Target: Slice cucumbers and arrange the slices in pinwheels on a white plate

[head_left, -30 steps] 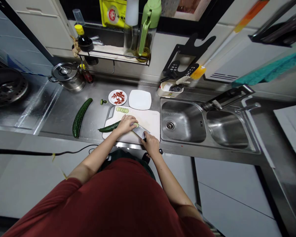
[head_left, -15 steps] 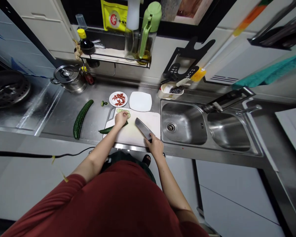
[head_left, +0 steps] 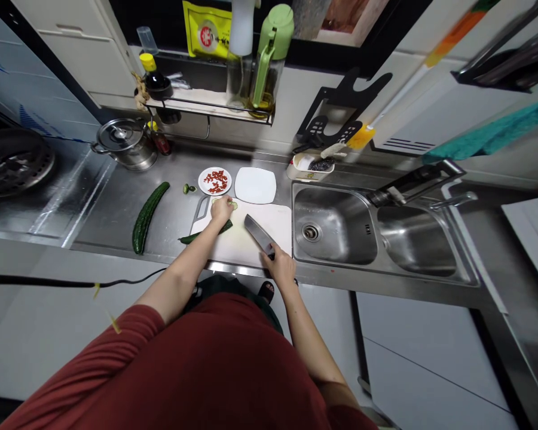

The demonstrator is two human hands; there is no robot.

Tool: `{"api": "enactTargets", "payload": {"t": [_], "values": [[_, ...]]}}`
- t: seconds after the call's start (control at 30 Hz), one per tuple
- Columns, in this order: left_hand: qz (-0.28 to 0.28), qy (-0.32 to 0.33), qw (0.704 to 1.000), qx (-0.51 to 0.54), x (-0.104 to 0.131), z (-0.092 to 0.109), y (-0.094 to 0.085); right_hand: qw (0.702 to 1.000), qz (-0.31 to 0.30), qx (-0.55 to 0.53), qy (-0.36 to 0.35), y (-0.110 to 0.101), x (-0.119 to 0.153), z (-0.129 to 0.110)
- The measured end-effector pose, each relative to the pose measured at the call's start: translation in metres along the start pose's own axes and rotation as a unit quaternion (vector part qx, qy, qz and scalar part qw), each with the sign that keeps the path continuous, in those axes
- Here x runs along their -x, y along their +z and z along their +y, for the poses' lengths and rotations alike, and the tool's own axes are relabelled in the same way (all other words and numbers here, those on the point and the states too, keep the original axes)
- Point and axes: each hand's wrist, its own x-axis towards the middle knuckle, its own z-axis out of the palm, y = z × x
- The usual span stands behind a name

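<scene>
Lying at the left of the cutting board (head_left: 233,249), a cut cucumber (head_left: 226,226) passes beneath the left forearm, its tip poking out past the board's edge. Thin cucumber slices (head_left: 235,206) sit near the board's far left corner, partly hidden by the left hand (head_left: 222,209), whose fingers are bunched close together over them; I cannot tell whether a slice is pinched there. The right hand (head_left: 280,263) is wrapped around the handle of a knife (head_left: 259,232), with the blade angled away to the left over the board, well apart from the cucumber.

Just beyond the board are a round plate (head_left: 201,181) of chopped red pieces and, beside it, a square white plate (head_left: 255,185) with rounded corners. Small green cucumber ends (head_left: 186,188) lie left of the round plate, and a whole cucumber (head_left: 149,218) rests farther left on the metal counter (head_left: 98,218). A lidded pot (head_left: 137,154) stands behind that, next to a small red bottle (head_left: 162,143). Right of the board is a double sink (head_left: 341,242).
</scene>
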Motion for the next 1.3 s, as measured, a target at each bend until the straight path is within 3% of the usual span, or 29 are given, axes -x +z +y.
{"api": "enactTargets", "payload": {"t": [0.47,0.73,0.93,1.3], "values": [[0.001,-0.002,0.999,-0.032,0.003,-0.001,-0.002,1.000,-0.013,-0.001,0.011,-0.009,-0.001,-0.003],[0.015,-0.013,1.000,0.007,0.035,-0.020,-0.022,1.000,-0.012,-0.010,0.007,-0.010,-0.005,-0.002],[-0.004,0.025,1.000,-0.016,0.061,-0.037,-0.032,0.999,-0.030,0.002,0.011,-0.012,-0.008,-0.006],[-0.062,0.096,0.992,0.050,0.073,-0.053,-0.032,0.998,-0.067,0.011,0.001,-0.014,-0.012,-0.008]]}}
